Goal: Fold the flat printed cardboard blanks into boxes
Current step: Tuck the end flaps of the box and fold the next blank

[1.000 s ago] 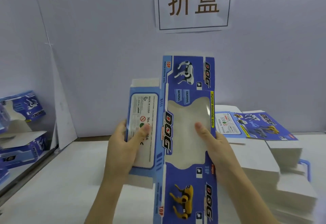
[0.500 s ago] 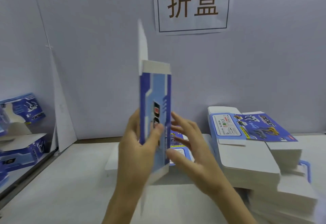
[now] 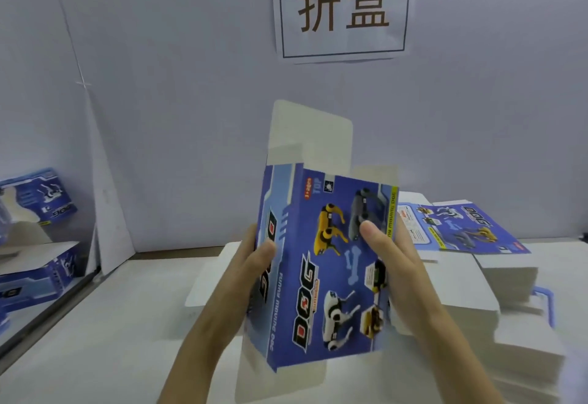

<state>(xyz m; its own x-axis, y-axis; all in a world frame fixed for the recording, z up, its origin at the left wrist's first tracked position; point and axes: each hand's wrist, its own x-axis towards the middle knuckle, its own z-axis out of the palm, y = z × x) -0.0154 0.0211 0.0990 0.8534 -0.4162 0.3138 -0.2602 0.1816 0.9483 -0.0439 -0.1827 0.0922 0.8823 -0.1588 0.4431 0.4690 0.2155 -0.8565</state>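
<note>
worktop (image 3: pixel 111 324): white | stack of flat blanks (image 3: pixel 477 244) at its right edge | box (image 3: pixel 331 270) upright, opened out, held above worktop's middle | left hand (image 3: pixel 241 276) grips its left side | right hand (image 3: pixel 391 260) grips its right edge, thumb on front

Both forearms rise from bottom of frame toward centre. Left hand (image 3: pixel 245 263) grips the box (image 3: pixel 331 263) at its left edge, thumb on front. Right hand (image 3: pixel 394 263) grips right edge, thumb pressed on front.
</note>
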